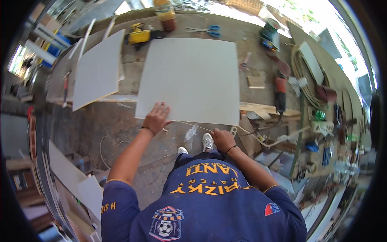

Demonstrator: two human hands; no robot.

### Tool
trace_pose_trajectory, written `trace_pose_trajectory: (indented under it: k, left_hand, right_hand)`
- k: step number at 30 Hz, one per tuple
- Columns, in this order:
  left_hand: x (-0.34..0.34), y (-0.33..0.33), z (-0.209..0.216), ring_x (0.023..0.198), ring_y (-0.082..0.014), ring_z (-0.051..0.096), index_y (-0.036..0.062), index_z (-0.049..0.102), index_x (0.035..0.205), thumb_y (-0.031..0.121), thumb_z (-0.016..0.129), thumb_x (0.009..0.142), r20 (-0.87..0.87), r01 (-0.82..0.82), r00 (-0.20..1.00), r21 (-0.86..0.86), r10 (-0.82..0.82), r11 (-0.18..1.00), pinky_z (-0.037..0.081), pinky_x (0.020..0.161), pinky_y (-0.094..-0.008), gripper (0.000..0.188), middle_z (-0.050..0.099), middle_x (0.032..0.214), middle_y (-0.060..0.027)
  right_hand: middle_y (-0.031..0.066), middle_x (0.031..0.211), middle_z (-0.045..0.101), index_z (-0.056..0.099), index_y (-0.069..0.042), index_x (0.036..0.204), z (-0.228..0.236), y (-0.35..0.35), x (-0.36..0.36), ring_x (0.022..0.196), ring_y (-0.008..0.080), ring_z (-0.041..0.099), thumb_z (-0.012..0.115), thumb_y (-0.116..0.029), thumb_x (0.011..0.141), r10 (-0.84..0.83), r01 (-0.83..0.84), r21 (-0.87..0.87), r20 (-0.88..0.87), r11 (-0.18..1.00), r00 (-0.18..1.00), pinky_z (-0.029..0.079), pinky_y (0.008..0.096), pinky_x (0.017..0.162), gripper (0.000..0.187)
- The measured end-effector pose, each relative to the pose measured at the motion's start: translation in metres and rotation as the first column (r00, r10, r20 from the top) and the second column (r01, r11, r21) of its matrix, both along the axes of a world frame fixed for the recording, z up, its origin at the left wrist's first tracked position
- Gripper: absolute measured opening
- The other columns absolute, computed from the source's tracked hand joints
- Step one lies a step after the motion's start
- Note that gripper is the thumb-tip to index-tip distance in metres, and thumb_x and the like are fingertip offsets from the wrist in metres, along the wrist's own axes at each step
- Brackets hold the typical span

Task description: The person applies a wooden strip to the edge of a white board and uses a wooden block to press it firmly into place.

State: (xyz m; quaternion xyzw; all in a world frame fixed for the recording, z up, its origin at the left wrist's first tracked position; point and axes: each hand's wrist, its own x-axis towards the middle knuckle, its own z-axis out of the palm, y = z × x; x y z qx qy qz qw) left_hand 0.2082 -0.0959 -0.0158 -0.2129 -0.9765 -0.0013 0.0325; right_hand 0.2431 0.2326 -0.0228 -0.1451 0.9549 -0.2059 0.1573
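A large white panel (189, 80) lies on the workbench, its near edge overhanging toward me. My left hand (156, 119) rests on the panel's near left corner with the fingers stretched out. Along the near edge runs a thin pale edging strip (191, 124), which leaves the panel beside my left hand and slants to my right hand (223, 140). The fingers of that hand are closed on the strip, just in front of the panel's near right part. Right beside it shows a small pale piece with holes (233, 131); whether I hold it is unclear.
Another white panel (98, 68) lies on the left, near a hammer (65, 88). Behind my panel are a yellow tool (139, 36), a bottle (165, 18) and blue-handled scissors (213, 31). An angle grinder (279, 90) and coiled hose (302, 82) lie on the right.
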Motion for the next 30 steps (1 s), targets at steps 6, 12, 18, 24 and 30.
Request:
trace_pose_trajectory:
  k: [6, 12, 18, 24, 30]
  left_hand:
    - [-0.004, 0.003, 0.005, 0.120, -0.0369, 0.043, 0.0111, 0.051, 0.125, 0.050, 0.061, 0.073, 0.009, 0.017, 1.000, 0.038, -0.018, 0.999, 0.043, 0.094, -0.0389, 0.065, 0.046, 0.131, -0.0159]
    - [-0.003, 0.000, 0.005, 0.121, -0.0358, 0.043, 0.0116, 0.050, 0.126, 0.049, 0.062, 0.074, -0.002, 0.016, 1.000, 0.004, -0.015, 1.000, 0.043, 0.095, -0.0386, 0.065, 0.045, 0.132, -0.0153]
    - [-0.003, -0.001, 0.002, 0.122, -0.0349, 0.042, 0.0121, 0.049, 0.126, 0.049, 0.062, 0.074, 0.005, 0.017, 1.000, -0.009, -0.017, 1.000, 0.043, 0.094, -0.0385, 0.065, 0.044, 0.133, -0.0147]
    - [-0.004, 0.001, 0.004, 0.122, -0.0343, 0.042, 0.0122, 0.050, 0.126, 0.046, 0.064, 0.073, 0.016, 0.008, 1.000, 0.009, -0.008, 1.000, 0.042, 0.096, -0.0375, 0.064, 0.044, 0.133, -0.0142]
    - [-0.004, 0.002, 0.005, 0.122, -0.0341, 0.042, 0.0124, 0.050, 0.126, 0.047, 0.063, 0.073, 0.029, 0.003, 1.000, 0.008, -0.003, 1.000, 0.042, 0.096, -0.0375, 0.065, 0.045, 0.133, -0.0141]
  right_hand:
    - [0.0148, 0.073, 0.061, 0.054, -0.008, 0.084, 0.000, 0.071, 0.014, 0.068, 0.0337, 0.060, 0.047, -0.029, 0.090, -0.076, 0.066, -0.065, -0.168, 0.996, 0.983, 0.046, 0.0453, 0.059, 0.022]
    - [0.0175, 0.067, 0.060, 0.055, -0.007, 0.078, -0.006, 0.080, -0.001, 0.065, 0.0371, 0.058, 0.043, -0.036, 0.092, -0.112, 0.112, -0.014, -0.046, 0.994, 0.993, 0.045, 0.0473, 0.057, 0.034]
    - [0.0176, 0.066, 0.060, 0.056, -0.005, 0.074, -0.002, 0.077, -0.008, 0.064, 0.0371, 0.059, 0.042, -0.038, 0.092, -0.161, 0.162, 0.040, -0.042, 0.986, 0.986, 0.046, 0.0474, 0.057, 0.040]
    - [0.0173, 0.065, 0.060, 0.056, -0.005, 0.072, -0.001, 0.079, -0.011, 0.063, 0.0355, 0.060, 0.043, -0.039, 0.091, -0.192, 0.192, 0.007, -0.027, 0.981, 0.981, 0.047, 0.0454, 0.056, 0.041]
    - [0.0171, 0.065, 0.060, 0.055, -0.006, 0.074, 0.009, 0.077, -0.011, 0.065, 0.0351, 0.060, 0.046, -0.039, 0.090, -0.181, 0.183, 0.018, -0.086, 0.983, 0.980, 0.048, 0.0445, 0.057, 0.039]
